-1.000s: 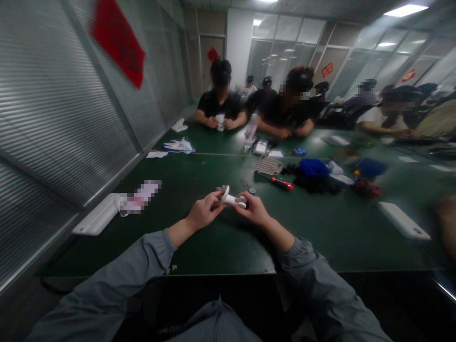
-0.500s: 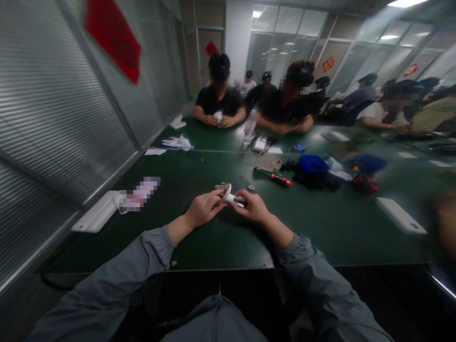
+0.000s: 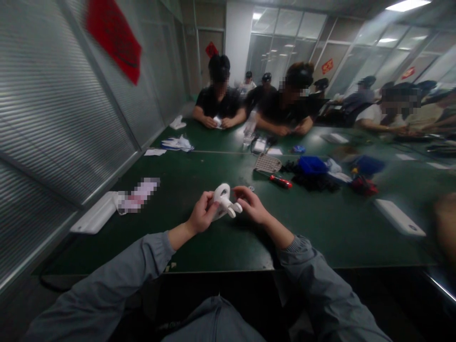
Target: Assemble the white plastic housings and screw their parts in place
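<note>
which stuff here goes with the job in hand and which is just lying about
In the job:
- white part, in the left hand; right hand close by, contact unclear

Apparently just lying about:
- screwdriver
- grid plate
- blue bin
- small disc, though it may belong

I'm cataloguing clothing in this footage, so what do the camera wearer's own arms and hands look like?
The left hand and right hand are bare, without gloves. Long grey sleeves, loose and creased, end in gathered cuffs; no watch or bracelet shows.
</note>
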The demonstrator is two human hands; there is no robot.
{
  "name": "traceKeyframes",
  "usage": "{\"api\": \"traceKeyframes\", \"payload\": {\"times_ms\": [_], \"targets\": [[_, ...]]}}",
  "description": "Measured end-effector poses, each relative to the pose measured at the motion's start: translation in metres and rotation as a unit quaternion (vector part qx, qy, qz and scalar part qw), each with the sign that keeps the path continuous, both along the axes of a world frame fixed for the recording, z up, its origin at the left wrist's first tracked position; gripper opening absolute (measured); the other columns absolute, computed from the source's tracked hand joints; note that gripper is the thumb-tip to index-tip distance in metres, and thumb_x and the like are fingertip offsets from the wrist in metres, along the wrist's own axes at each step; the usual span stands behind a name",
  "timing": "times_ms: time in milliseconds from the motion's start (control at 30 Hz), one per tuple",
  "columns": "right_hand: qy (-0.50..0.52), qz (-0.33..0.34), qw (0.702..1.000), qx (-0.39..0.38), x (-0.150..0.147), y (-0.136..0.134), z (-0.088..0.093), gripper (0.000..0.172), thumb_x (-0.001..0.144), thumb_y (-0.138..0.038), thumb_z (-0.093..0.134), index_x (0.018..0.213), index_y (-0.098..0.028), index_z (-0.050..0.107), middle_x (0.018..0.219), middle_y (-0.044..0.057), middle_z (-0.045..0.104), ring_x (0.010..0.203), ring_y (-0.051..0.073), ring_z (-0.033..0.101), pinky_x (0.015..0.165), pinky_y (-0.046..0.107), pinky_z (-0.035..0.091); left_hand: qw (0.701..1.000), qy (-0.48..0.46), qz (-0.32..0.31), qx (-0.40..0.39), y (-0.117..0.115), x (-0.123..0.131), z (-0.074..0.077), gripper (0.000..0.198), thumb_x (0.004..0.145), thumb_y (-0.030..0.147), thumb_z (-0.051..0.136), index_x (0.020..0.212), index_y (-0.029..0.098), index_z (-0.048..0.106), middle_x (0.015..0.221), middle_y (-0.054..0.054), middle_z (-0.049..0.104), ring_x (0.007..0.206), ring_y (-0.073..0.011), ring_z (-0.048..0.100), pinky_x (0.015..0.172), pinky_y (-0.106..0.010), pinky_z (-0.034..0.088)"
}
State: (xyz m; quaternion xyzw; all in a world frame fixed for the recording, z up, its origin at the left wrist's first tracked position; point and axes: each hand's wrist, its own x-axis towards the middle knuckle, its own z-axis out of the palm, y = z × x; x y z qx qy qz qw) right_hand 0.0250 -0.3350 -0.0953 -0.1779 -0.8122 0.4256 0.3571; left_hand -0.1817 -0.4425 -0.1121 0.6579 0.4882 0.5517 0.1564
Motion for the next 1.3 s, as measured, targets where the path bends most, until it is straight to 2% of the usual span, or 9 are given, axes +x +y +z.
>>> {"api": "traceKeyframes", "payload": {"times_ms": [100, 167, 433, 567, 733, 900, 1067, 1167, 1300], "targets": [[0.028, 0.071, 0.992, -0.096, -0.005, 0.001, -0.002, 0.05, 0.09, -0.054, 0.058, 0.128, -0.022, 0.058, 0.12, 0.008, 0.065, 0.109, 0.024, 0.06, 0.097, 0.039, 0.047, 0.996, 0.03, -0.082, 0.01, -0.003, 0.006, 0.002, 0.022, 0.1, 0.04, 0.043, 0.108, 0.021, 0.049, 0.104, -0.009, 0.063, 0.093, -0.0199, 0.062, 0.084, -0.036, 0.051], [0.015, 0.089, 0.987, -0.136, -0.006, 0.002, -0.003, 0.046, 0.088, -0.054, 0.061, 0.12, -0.02, 0.064, 0.115, 0.007, 0.068, 0.106, 0.024, 0.062, 0.097, 0.04, 0.047, 0.994, 0.043, -0.095, 0.006, -0.001, 0.006, 0.003, 0.023, 0.1, 0.04, 0.04, 0.11, 0.021, 0.049, 0.108, -0.01, 0.062, 0.098, -0.0213, 0.061, 0.088, -0.038, 0.05], [-0.005, 0.062, 0.987, -0.15, -0.006, -0.001, -0.003, 0.034, 0.083, -0.051, 0.069, 0.094, -0.018, 0.07, 0.092, 0.004, 0.07, 0.088, 0.02, 0.063, 0.085, 0.036, 0.051, 0.997, 0.068, -0.018, -0.037, 0.016, -0.006, 0.004, 0.026, 0.099, 0.04, 0.044, 0.105, 0.02, 0.058, 0.103, -0.007, 0.058, 0.098, -0.0207, 0.058, 0.088, -0.036, 0.049], [0.015, 0.006, 0.989, -0.149, -0.01, 0.0, -0.004, 0.034, 0.083, -0.052, 0.068, 0.086, -0.019, 0.067, 0.08, 0.001, 0.067, 0.073, 0.016, 0.06, 0.071, 0.03, 0.051, 0.998, 0.045, 0.025, -0.045, 0.024, -0.009, -0.003, 0.024, 0.099, 0.036, 0.042, 0.109, 0.019, 0.057, 0.105, -0.007, 0.059, 0.098, -0.0204, 0.059, 0.088, -0.037, 0.05], [0.07, -0.138, 0.98, -0.126, -0.012, 0.006, -0.008, 0.038, 0.081, -0.056, 0.068, 0.081, -0.019, 0.063, 0.072, 0.0, 0.063, 0.065, 0.015, 0.058, 0.062, 0.028, 0.048, 0.997, 0.007, 0.082, -0.015, 0.024, -0.013, -0.009, 0.027, 0.098, 0.032, 0.045, 0.121, 0.018, 0.05, 0.112, -0.011, 0.059, 0.103, -0.0206, 0.061, 0.09, -0.037, 0.051], [0.101, -0.21, 0.965, -0.118, -0.012, 0.009, -0.008, 0.039, 0.08, -0.057, 0.069, 0.091, -0.021, 0.061, 0.084, 0.004, 0.068, 0.071, 0.019, 0.063, 0.064, 0.031, 0.051, 0.999, 0.054, -0.009, -0.004, 0.015, -0.007, -0.001, 0.033, 0.099, 0.034, 0.044, 0.129, 0.022, 0.052, 0.122, -0.012, 0.059, 0.108, -0.0219, 0.062, 0.095, -0.04, 0.051], [0.113, -0.182, 0.97, -0.117, -0.014, 0.008, -0.01, 0.036, 0.08, -0.054, 0.07, 0.092, -0.021, 0.061, 0.083, 0.004, 0.068, 0.072, 0.02, 0.064, 0.065, 0.032, 0.052, 0.971, -0.176, -0.134, -0.089, 0.02, -0.004, -0.002, 0.051, 0.102, 0.049, 0.022, 0.14, 0.021, 0.043, 0.127, -0.015, 0.063, 0.108, -0.0244, 0.067, 0.089, -0.041, 0.055], [0.103, -0.171, 0.975, -0.095, -0.013, 0.007, -0.012, 0.035, 0.083, -0.053, 0.069, 0.094, -0.021, 0.061, 0.083, 0.004, 0.067, 0.072, 0.019, 0.063, 0.066, 0.032, 0.051, 0.955, -0.228, -0.146, -0.122, 0.027, -0.01, -0.003, 0.061, 0.1, 0.056, 0.019, 0.142, 0.019, 0.042, 0.129, -0.017, 0.064, 0.109, -0.0262, 0.068, 0.089, -0.042, 0.055], [0.084, -0.153, 0.982, -0.077, -0.012, 0.004, -0.012, 0.033, 0.083, -0.051, 0.069, 0.093, -0.02, 0.062, 0.08, 0.003, 0.065, 0.07, 0.017, 0.06, 0.064, 0.03, 0.049, 0.964, -0.191, -0.135, -0.13, 0.029, -0.015, -0.003, 0.059, 0.1, 0.057, 0.024, 0.143, 0.023, 0.045, 0.133, -0.014, 0.063, 0.119, -0.0258, 0.063, 0.094, -0.042, 0.053]]}}
